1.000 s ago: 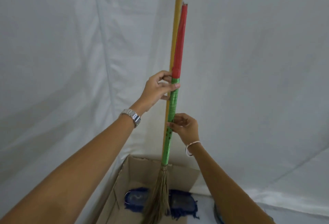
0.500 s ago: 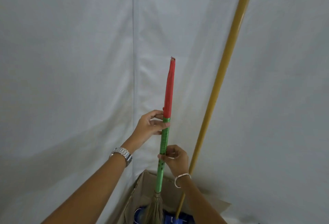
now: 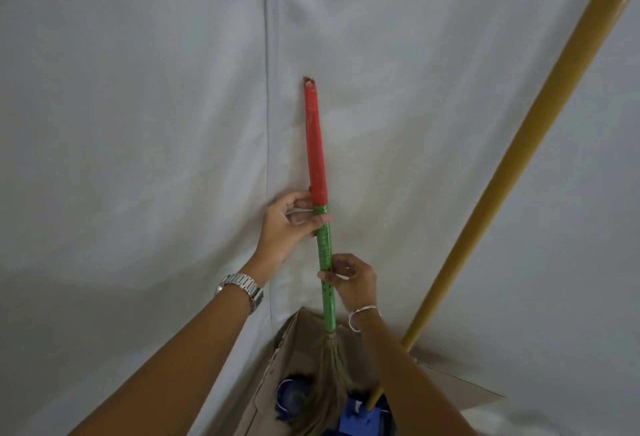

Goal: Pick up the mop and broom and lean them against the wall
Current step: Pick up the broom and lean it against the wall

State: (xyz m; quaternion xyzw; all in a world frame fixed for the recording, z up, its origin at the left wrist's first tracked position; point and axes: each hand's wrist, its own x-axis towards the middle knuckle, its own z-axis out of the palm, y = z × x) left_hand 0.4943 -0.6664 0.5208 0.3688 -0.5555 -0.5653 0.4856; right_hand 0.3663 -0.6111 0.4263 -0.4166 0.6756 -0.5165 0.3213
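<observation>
Left of frame: white fabric wall (image 3: 138, 123), one vertical seam running down it. A metal watch (image 3: 242, 288) is worn on the left wrist.

Left hand (image 3: 289, 224): grip pinched on the broom (image 3: 320, 213) at the join of red and green wrap, thumb across the front of the handle, fingers behind it.

Broom: long axis close to vertical, red upper half, green lower half. The top end appears to be resting against the wall fabric just right of the seam; contact cannot be confirmed. The bristles are seen at the bottom, inside a cardboard box (image 3: 287, 349).

Right hand (image 3: 353, 283): grip closed lightly on the green section, below the left hand, fingertips on the handle from the right. A thin bangle (image 3: 363, 312) is worn on that wrist.

Right of frame: mop (image 3: 519, 158), yellow handle slanting up and to the right along the wall, untouched by either hand, its blue head down in the box beside the bristles.

Judgement: the mop looks already placed; the broom is being settled. The handle lies directly between the two grips, the wall just beyond its top. The left hand is nearer the top end, so any last tilt would be steered from there before release.
</observation>
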